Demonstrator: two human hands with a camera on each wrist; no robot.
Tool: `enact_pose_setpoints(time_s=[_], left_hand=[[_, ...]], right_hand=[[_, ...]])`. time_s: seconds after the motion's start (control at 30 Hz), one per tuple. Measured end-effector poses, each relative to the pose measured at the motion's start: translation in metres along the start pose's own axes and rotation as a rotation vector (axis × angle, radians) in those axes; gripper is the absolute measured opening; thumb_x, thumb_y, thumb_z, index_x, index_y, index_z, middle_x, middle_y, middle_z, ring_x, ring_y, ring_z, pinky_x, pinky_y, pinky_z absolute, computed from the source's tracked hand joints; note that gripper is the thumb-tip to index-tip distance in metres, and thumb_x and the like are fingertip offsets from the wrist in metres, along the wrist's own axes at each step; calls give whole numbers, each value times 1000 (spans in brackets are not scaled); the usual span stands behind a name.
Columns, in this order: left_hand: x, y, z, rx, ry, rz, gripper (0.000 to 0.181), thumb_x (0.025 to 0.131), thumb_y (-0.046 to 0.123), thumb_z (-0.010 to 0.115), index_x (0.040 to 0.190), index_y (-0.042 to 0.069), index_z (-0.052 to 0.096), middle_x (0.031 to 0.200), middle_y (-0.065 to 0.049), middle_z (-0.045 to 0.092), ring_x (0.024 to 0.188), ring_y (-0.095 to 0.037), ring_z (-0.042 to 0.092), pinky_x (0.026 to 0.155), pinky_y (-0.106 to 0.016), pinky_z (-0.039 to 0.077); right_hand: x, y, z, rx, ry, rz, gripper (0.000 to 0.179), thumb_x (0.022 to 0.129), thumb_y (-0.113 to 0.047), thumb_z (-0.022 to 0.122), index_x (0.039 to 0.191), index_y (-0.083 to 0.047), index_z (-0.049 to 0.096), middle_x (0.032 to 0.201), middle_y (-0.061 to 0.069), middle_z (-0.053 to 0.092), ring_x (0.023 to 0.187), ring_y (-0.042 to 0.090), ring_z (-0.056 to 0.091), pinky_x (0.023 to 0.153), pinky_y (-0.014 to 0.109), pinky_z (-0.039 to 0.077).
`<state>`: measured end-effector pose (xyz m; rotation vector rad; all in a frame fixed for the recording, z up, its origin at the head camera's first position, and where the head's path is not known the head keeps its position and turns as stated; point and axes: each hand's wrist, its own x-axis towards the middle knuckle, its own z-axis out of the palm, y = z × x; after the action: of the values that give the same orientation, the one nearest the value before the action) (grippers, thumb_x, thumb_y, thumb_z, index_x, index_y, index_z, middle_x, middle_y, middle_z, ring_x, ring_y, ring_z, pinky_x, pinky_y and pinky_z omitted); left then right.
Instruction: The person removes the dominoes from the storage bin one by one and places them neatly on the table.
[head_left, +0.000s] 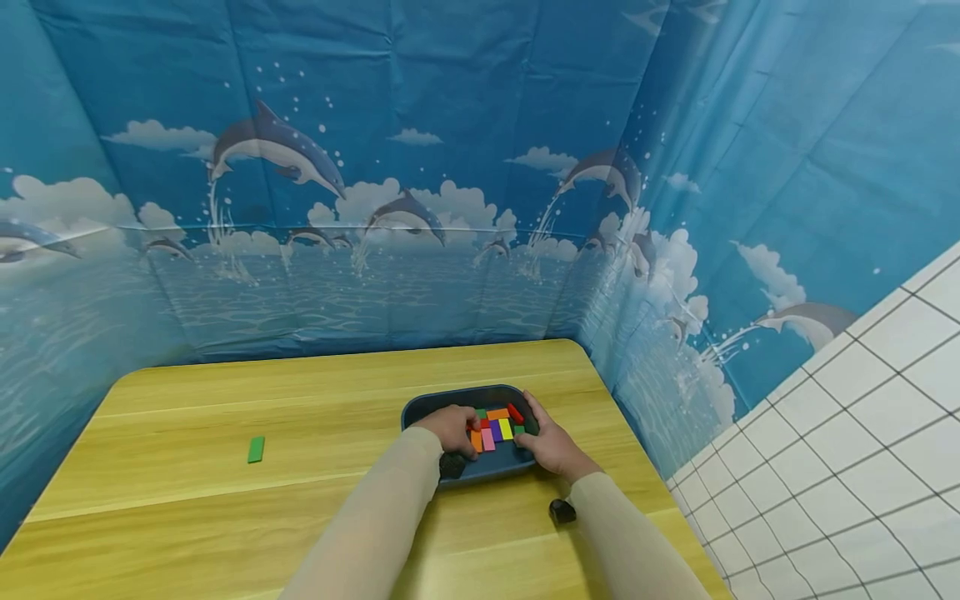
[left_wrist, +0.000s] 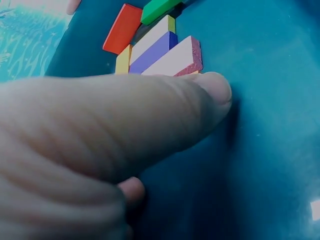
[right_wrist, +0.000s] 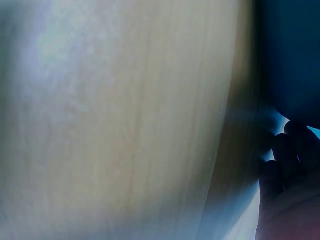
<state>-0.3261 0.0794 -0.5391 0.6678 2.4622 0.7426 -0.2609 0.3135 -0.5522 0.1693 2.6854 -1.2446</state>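
Note:
A dark blue tray stands on the table, with a tight group of coloured wooden blocks in it: orange, red, purple, yellow, pink and green. My left hand reaches into the tray from the left; its thumb and forefinger lie at an orange block at the group's left end. In the left wrist view the thumb covers part of the blocks. My right hand grips the tray's right wall, thumb inside near a green block, fingers outside.
A single green block lies apart on the left of the yellow wooden table. Inside the tray, a red block sits tilted by the right end. A dolphin-printed curtain hangs behind the table and along its right.

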Motion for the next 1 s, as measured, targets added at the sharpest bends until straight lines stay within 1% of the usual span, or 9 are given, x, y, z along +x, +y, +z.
enact_pose_setpoints(time_s=[0.13, 0.27, 0.37, 0.53, 0.67, 0.83, 1.0], left_hand=[[4, -2, 3, 0, 11, -13, 43, 80, 26, 93, 112, 20, 65, 119, 1, 66, 95, -19, 58, 92, -40, 56], [6, -2, 5, 11, 19, -30, 41, 80, 25, 94, 108, 20, 65, 113, 1, 63, 92, -20, 57, 86, -38, 55], [5, -1, 4, 20, 18, -36, 41, 80, 24, 94, 108, 21, 64, 111, 1, 61, 91, -21, 57, 82, -37, 54], [6, -1, 6, 32, 25, -55, 41, 80, 25, 94, 108, 23, 64, 113, 2, 60, 91, -21, 56, 82, -37, 53], [5, 0, 6, 43, 32, -55, 41, 79, 24, 94, 107, 23, 65, 112, 1, 59, 92, -22, 55, 83, -39, 53], [7, -1, 8, 51, 38, -55, 40, 79, 22, 94, 107, 23, 65, 111, 0, 60, 93, -23, 55, 85, -41, 53], [11, -5, 11, 53, 28, -60, 40, 79, 21, 92, 108, 25, 64, 109, 2, 61, 93, -22, 56, 85, -40, 53]], right_hand=[[0, 1, 2, -8, 4, -1, 87, 99, -24, 66, 171, -30, 16, 173, 18, 27, 154, 49, 34, 124, 68, 26], [-2, 0, 1, -11, 3, 4, 87, 99, -25, 65, 170, -31, 16, 173, 18, 27, 154, 49, 34, 124, 69, 26], [-3, -2, 0, -17, 4, 9, 87, 99, -25, 65, 170, -32, 16, 172, 19, 28, 153, 50, 34, 123, 70, 27], [-4, -2, 0, -23, 6, 15, 87, 99, -25, 65, 170, -32, 15, 172, 20, 29, 153, 51, 35, 122, 71, 28], [-4, -2, 0, -1, 5, 22, 86, 100, -23, 64, 170, -34, 16, 173, 19, 27, 154, 49, 32, 123, 70, 25], [-7, -1, 0, -3, 10, 16, 84, 100, -18, 61, 170, -33, 15, 173, 19, 27, 155, 49, 31, 125, 69, 24], [-10, -3, 0, -12, 19, 7, 86, 97, -5, 52, 171, -28, 16, 172, 22, 27, 156, 48, 31, 126, 67, 23]])
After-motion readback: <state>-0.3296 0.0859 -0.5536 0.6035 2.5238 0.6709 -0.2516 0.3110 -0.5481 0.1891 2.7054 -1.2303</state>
